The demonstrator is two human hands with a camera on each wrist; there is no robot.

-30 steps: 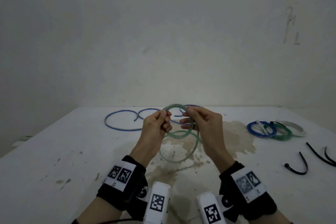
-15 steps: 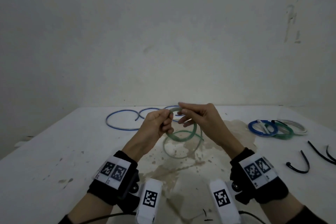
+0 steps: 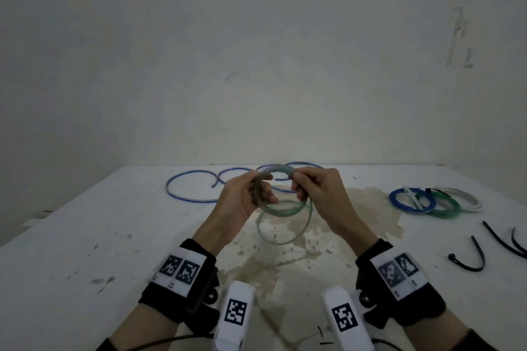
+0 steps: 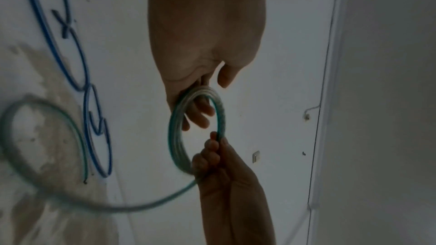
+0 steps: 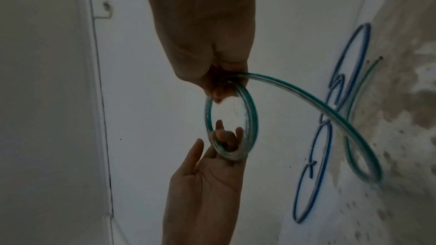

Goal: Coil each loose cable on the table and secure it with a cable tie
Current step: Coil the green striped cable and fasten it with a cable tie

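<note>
Gripping a translucent green cable coil [image 3: 281, 202], the left hand [image 3: 242, 202] and right hand [image 3: 322, 196] hold it above the stained white table [image 3: 85, 236]. Its loose tail droops below

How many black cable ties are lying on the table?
3 that I can see. The hooked black cable tie lies at the right; two straighter black cable ties lie beyond it at the picture's edge, so more may be hidden.
</note>
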